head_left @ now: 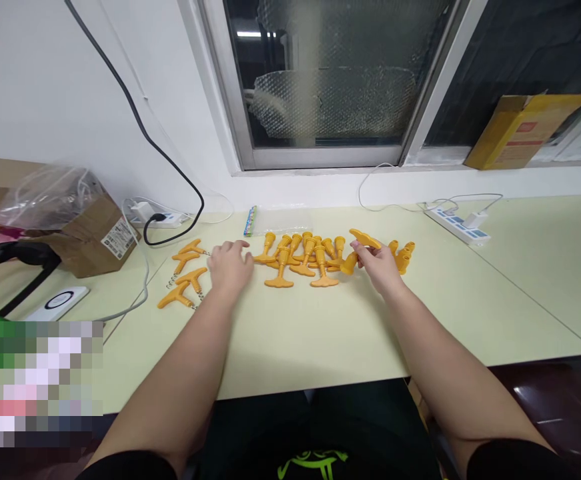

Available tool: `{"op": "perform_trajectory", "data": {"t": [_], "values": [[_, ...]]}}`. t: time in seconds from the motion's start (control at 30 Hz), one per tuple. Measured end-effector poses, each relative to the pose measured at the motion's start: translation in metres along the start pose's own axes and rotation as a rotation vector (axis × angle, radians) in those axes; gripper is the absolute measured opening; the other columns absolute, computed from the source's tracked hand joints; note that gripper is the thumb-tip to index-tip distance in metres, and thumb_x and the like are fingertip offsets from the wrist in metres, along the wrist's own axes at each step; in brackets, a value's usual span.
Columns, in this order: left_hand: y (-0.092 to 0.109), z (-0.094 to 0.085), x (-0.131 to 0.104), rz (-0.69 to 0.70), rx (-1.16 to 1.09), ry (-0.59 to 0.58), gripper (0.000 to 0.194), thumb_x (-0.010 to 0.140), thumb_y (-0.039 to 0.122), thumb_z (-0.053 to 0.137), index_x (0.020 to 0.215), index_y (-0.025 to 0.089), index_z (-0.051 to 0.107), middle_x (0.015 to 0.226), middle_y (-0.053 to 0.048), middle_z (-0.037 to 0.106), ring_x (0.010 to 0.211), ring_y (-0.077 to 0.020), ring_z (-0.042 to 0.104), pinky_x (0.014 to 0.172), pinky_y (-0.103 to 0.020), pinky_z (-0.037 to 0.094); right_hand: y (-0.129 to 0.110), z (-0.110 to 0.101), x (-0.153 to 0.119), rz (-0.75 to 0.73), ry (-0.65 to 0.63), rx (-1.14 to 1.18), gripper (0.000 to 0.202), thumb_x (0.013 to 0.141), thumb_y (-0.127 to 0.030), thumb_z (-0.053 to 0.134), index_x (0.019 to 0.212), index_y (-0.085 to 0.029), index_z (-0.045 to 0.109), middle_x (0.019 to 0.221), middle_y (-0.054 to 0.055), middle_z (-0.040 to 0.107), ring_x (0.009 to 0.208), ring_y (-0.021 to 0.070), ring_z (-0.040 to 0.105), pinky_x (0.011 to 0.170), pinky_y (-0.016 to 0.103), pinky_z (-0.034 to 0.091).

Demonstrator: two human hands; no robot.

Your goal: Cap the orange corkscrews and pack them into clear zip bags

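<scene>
My right hand (377, 263) pinches a yellow T-handled corkscrew (365, 238) just above the table, its handle upward. Below it a yellow cone-shaped sleeve (349, 264) hangs at my fingertips; whether the two are joined, I cannot tell. Palm down, my left hand (230, 267) rests on the table with fingers apart, holding nothing I can see. To its left lie several corkscrews (190, 277) with bare metal spirals. Between my hands is a cluster of yellow T-handled pieces (282, 261) with sleeves over their shafts. More loose yellow sleeves (404, 257) stand beyond my right hand.
A clear plastic bag (280, 220) lies behind the cluster. Power strips sit at the back left (170, 220) and back right (457, 223), with loose cables. On the left are an open cardboard box (90, 233) and a white charging pad (59, 302).
</scene>
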State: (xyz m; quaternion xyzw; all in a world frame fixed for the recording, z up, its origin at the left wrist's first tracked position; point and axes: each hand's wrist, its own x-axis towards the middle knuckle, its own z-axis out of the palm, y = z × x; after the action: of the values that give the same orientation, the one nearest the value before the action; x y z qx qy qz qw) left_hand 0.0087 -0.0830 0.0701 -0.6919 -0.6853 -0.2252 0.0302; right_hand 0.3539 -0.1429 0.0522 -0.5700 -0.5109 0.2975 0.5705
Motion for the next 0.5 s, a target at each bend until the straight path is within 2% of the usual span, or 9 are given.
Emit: {"op": "perform_trajectory", "data": {"t": [0.07, 0.13, 0.23, 0.37, 0.5], "values": [[-0.023, -0.005, 0.01, -0.148, 0.077, -0.027, 0.038, 0.093, 0.036, 0.052, 0.126, 0.026, 0.069, 0.137, -0.017, 0.062, 0.135, -0.0413, 0.046, 0.106, -0.06, 0.042, -0.002, -0.002, 0.001, 0.032, 0.036, 0.052, 0.038, 0.086, -0.061, 0.07, 0.094, -0.024, 0.069, 0.062, -0.003, 0.053, 0.055, 0.0163, 0.052, 0.055, 0.033, 0.047], [-0.044, -0.006, 0.018, -0.28, 0.128, -0.106, 0.046, 0.088, 0.039, 0.058, 0.13, 0.025, 0.067, 0.144, -0.02, 0.056, 0.141, -0.0451, 0.04, 0.108, -0.065, 0.038, -0.005, -0.005, 0.001, 0.047, 0.046, 0.104, 0.035, 0.085, -0.058, 0.071, 0.095, -0.024, 0.069, 0.064, -0.002, 0.056, 0.056, 0.0153, 0.053, 0.057, 0.032, 0.049], [-0.064, -0.004, 0.027, -0.389, 0.144, -0.182, 0.055, 0.081, 0.039, 0.063, 0.134, 0.024, 0.064, 0.148, -0.023, 0.053, 0.143, -0.0484, 0.037, 0.108, -0.069, 0.037, -0.008, -0.009, 0.002, 0.08, 0.021, 0.132, 0.037, 0.082, -0.054, 0.076, 0.103, -0.024, 0.071, 0.081, 0.001, 0.067, 0.066, 0.0154, 0.06, 0.065, 0.033, 0.054], [-0.073, 0.0, 0.03, -0.42, 0.133, -0.207, 0.06, 0.079, 0.035, 0.063, 0.138, 0.023, 0.062, 0.151, -0.022, 0.052, 0.145, -0.0482, 0.038, 0.111, -0.069, 0.037, -0.005, -0.012, 0.002, 0.071, -0.129, -0.021, 0.046, 0.081, -0.052, 0.077, 0.118, -0.024, 0.071, 0.117, 0.007, 0.073, 0.095, 0.0214, 0.068, 0.083, 0.038, 0.057], [-0.074, 0.0, 0.031, -0.415, 0.134, -0.232, 0.061, 0.076, 0.029, 0.065, 0.136, 0.021, 0.063, 0.149, -0.022, 0.055, 0.144, -0.0459, 0.042, 0.112, -0.062, 0.041, -0.001, -0.006, -0.002, -0.034, -0.287, -0.214, 0.045, 0.084, -0.038, 0.073, 0.127, -0.023, 0.069, 0.122, 0.007, 0.074, 0.104, 0.025, 0.069, 0.094, 0.044, 0.054]]}}
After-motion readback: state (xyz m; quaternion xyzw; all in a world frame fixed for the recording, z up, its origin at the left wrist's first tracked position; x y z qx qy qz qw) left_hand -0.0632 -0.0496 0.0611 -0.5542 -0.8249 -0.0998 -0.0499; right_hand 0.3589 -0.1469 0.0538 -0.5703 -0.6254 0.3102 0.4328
